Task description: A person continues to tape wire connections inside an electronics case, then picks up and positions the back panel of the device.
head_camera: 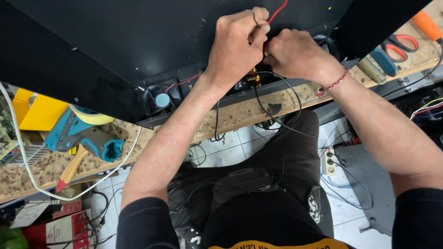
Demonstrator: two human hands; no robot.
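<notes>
At top centre of the frame, the left hand [237, 39] is closed tight, its grip pinching a red wire [278, 11] that runs up and right, long axis slanted, toward the top edge. The right hand [295, 53] touches it, fingers curled shut at the black case [138, 46]; what they hold is hidden. Black cables [277, 99] hang over the worktop [240, 115].

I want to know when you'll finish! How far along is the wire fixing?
Done: the small fan sits mounted in the black case. In hand: left hand and right hand work the red wire there. Left: black wires hang loose.
</notes>
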